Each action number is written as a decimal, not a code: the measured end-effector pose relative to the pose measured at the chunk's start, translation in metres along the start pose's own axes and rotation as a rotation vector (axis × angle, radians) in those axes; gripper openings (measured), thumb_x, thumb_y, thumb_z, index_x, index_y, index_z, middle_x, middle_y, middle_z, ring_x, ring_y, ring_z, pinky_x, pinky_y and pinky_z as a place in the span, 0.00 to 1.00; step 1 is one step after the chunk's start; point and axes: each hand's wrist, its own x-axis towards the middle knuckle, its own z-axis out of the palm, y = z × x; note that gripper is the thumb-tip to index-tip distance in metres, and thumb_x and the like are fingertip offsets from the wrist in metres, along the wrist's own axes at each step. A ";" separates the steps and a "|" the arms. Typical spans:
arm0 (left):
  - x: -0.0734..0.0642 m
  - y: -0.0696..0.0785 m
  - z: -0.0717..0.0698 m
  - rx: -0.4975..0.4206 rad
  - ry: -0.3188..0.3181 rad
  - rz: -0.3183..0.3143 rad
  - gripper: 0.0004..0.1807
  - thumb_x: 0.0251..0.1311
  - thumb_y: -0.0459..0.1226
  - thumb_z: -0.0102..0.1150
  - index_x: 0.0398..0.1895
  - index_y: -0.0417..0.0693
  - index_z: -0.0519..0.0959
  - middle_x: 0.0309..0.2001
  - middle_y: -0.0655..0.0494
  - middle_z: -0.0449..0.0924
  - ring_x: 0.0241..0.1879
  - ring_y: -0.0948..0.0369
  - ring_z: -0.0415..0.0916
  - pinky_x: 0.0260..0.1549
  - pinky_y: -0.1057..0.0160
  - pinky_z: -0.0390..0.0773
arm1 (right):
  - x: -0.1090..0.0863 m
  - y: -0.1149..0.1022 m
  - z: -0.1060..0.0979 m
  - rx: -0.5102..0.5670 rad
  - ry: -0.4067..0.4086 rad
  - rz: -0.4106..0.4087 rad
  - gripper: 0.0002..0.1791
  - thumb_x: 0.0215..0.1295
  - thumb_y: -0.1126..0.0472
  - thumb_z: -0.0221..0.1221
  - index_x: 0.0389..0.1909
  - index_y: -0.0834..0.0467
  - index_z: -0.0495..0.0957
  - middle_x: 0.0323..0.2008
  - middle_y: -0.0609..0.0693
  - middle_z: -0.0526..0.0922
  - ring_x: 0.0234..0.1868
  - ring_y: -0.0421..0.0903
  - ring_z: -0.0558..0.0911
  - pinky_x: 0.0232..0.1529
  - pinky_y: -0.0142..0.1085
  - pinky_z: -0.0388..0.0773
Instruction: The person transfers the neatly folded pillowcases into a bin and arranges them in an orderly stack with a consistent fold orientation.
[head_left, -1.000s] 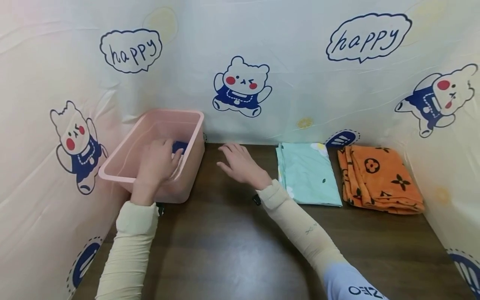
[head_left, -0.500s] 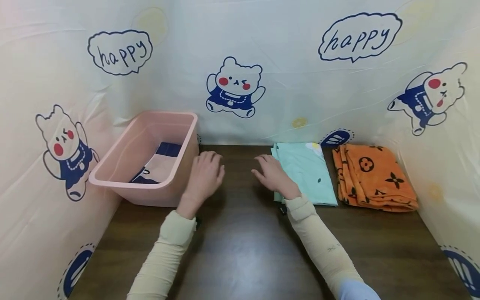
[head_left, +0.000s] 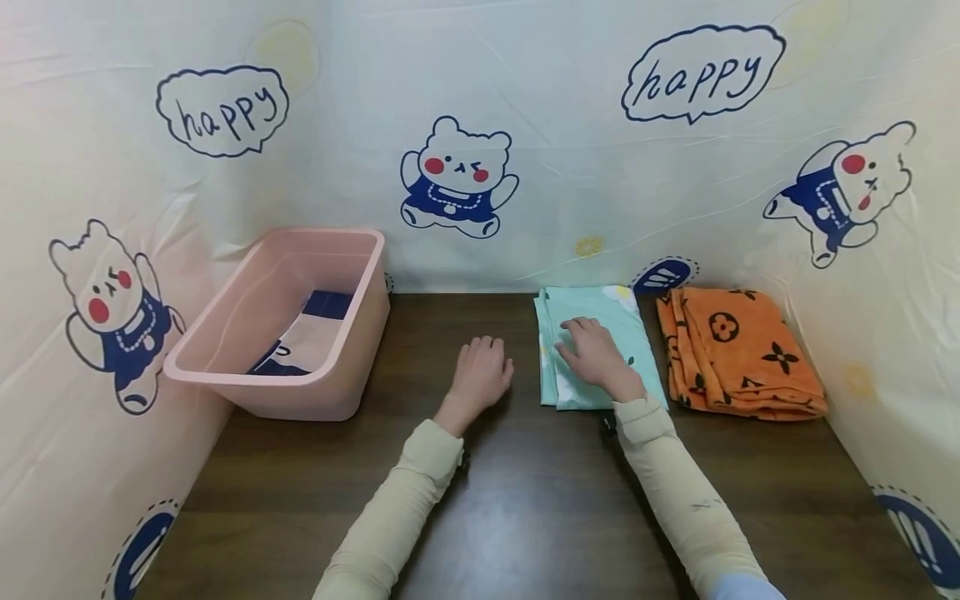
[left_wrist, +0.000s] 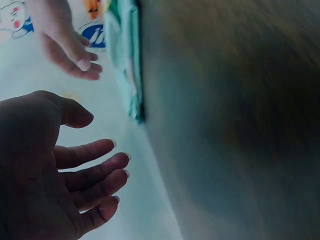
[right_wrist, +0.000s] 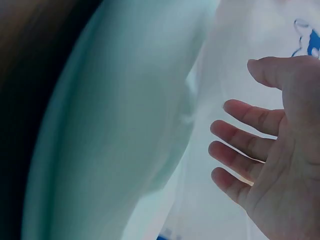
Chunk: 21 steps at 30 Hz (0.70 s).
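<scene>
Above the folded mint-green cloth (head_left: 641,321) hovers my right hand (head_left: 596,354), its fingers relaxed and apart from the fabric in the right wrist view. My left hand (head_left: 480,375) is over the bare wood left of that cloth, holding nothing; the left wrist view shows its fingers (left_wrist: 92,150) loosely spread. A folded orange cloth (head_left: 757,358) with black flower marks lies to the right of the mint one. At the left stands a pink plastic basin (head_left: 337,392), with a folded navy and pale pink cloth (head_left: 311,325) inside it.
A brown wooden table (head_left: 487,517) carries everything. Behind it and along both sides hangs a pale printed curtain (head_left: 570,100) with bears and the word "happy". The basin's back and left side stand close to the curtain.
My left hand has come out of the basin, uncovering the cloth inside, and moved right across the table. My right hand has shifted right, from bare wood to over the mint-green cloth.
</scene>
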 end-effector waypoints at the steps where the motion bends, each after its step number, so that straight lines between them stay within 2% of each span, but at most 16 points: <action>1: 0.003 0.004 0.004 0.001 -0.008 -0.002 0.14 0.71 0.43 0.58 0.40 0.39 0.81 0.39 0.45 0.82 0.40 0.49 0.79 0.43 0.50 0.79 | -0.003 0.006 -0.002 -0.009 0.001 0.010 0.26 0.76 0.53 0.55 0.65 0.66 0.72 0.63 0.66 0.74 0.64 0.64 0.71 0.62 0.59 0.68; 6: 0.018 0.025 0.020 0.025 -0.071 -0.003 0.16 0.72 0.45 0.54 0.35 0.40 0.80 0.37 0.45 0.82 0.40 0.49 0.80 0.41 0.52 0.79 | -0.014 0.032 -0.009 -0.038 -0.005 0.079 0.26 0.76 0.53 0.55 0.65 0.67 0.72 0.62 0.68 0.74 0.63 0.66 0.71 0.61 0.61 0.68; 12: 0.035 0.041 0.032 0.013 -0.123 -0.039 0.22 0.75 0.47 0.50 0.27 0.40 0.78 0.31 0.45 0.79 0.34 0.49 0.79 0.36 0.53 0.78 | -0.018 0.049 -0.019 -0.051 0.011 0.107 0.27 0.77 0.53 0.54 0.66 0.68 0.71 0.61 0.69 0.74 0.61 0.67 0.72 0.61 0.61 0.68; 17: 0.050 0.051 0.036 -0.015 -0.194 -0.077 0.28 0.78 0.52 0.42 0.28 0.40 0.78 0.36 0.43 0.80 0.40 0.48 0.79 0.40 0.52 0.78 | -0.023 0.070 -0.026 -0.092 0.001 0.146 0.26 0.78 0.55 0.51 0.65 0.71 0.70 0.60 0.71 0.75 0.58 0.67 0.72 0.59 0.61 0.69; 21: 0.061 0.059 0.040 -0.037 -0.233 -0.090 0.30 0.78 0.53 0.40 0.24 0.42 0.76 0.37 0.43 0.80 0.42 0.47 0.79 0.41 0.52 0.78 | -0.026 0.090 -0.028 -0.116 -0.007 0.186 0.26 0.79 0.58 0.49 0.65 0.75 0.67 0.58 0.73 0.73 0.56 0.68 0.72 0.59 0.61 0.69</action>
